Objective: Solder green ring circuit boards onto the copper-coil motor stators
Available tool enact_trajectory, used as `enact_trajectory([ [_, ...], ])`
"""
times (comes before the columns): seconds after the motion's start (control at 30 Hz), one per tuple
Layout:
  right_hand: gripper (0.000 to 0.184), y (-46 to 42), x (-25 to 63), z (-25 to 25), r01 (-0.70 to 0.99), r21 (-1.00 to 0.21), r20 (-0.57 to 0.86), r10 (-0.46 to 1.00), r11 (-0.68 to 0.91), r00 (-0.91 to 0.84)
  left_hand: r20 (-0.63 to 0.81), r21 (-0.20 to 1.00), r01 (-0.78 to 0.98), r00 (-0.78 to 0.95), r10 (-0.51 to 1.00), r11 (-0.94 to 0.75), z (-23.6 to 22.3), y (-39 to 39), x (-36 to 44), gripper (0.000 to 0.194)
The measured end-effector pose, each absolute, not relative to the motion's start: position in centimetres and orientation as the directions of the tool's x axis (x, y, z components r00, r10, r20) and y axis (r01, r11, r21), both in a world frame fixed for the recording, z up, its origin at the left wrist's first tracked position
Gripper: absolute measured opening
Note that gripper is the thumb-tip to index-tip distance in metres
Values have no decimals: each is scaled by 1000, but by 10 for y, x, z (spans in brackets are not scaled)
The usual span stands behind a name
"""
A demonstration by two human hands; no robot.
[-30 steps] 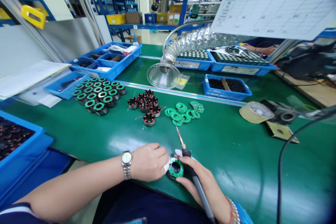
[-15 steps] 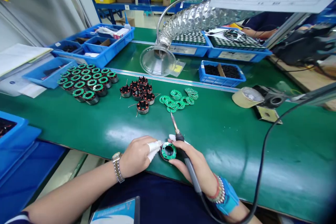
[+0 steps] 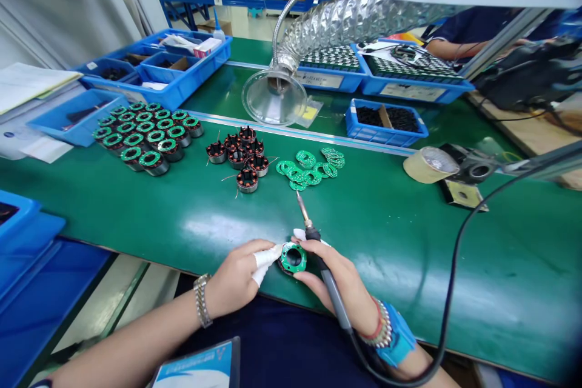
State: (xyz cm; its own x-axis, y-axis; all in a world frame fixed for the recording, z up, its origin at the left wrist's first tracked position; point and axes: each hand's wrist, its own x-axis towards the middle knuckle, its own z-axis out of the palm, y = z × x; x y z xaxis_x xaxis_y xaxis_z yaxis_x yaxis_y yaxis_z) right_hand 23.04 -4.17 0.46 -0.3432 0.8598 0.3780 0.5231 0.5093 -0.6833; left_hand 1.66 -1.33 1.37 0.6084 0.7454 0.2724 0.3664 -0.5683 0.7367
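At the table's near edge I hold a motor stator (image 3: pixel 284 267) with a ring-shaped green circuit board on its top face. My left hand (image 3: pixel 239 271), with white wraps on its fingers, pinches the stator's left side. My right hand (image 3: pixel 348 288) grips its right side between thumb and forefinger. That same hand also carries a soldering iron (image 3: pixel 334 297), whose tip points away towards several loose green ring boards (image 3: pixel 312 177). Left of these boards stand several bare stators (image 3: pixel 248 180) with copper windings and loose wire ends. Farther left, stators with green boards (image 3: pixel 153 160) stand in rows.
A clear fume hood (image 3: pixel 275 100) on a foil duct hangs over the table's middle. Behind it are blue trays (image 3: pixel 411 92) and a small blue bin of black parts (image 3: pixel 386 133). A round tub (image 3: pixel 430 167) stands at right. The iron's cable (image 3: pixel 450 291) loops on the right.
The view has shifted slightly. Both hands keep their hold on the stator, and the soldering iron stays in my right hand. The stator looks very slightly turned.
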Motion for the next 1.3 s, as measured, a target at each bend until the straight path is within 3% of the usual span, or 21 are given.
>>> enact_trajectory([
  [0.07, 41, -41, 231, 4, 528, -692, 354, 869, 492, -346, 73, 887, 328, 598, 798, -326, 17, -5, 15, 23],
  [0.13, 41, -41, 231, 4, 533, -701, 333, 879, 473, -342, -114, 959, 279, 554, 825, -55, 20, 3, 15, 14],
  [0.23, 41, -41, 230, 4, 540, -701, 328, 883, 467, -336, -284, 957, 216, 535, 796, 196, 22, 11, 20, 5],
  [0.33, 40, -42, 230, 4, 542, -695, 337, 880, 473, -335, -357, 934, 199, 556, 751, 296, 23, 15, 24, 6],
  [0.67, 40, -42, 230, 4, 531, -694, 356, 873, 486, -334, -382, 924, 228, 569, 728, 306, 25, 18, 24, 8],
  [0.93, 40, -41, 230, 6, 523, -700, 348, 872, 486, -344, -281, 948, 291, 587, 759, 126, 26, 20, 25, 6],
  [1.1, 41, -41, 231, 6, 530, -692, 348, 870, 490, -349, -215, 923, 385, 499, 839, 7, 29, 14, 27, 4],
  [1.3, 44, -39, 234, 7, 514, -711, 327, 873, 479, -361, -326, 945, 198, 618, 716, 259, 18, 23, 17, 12],
])
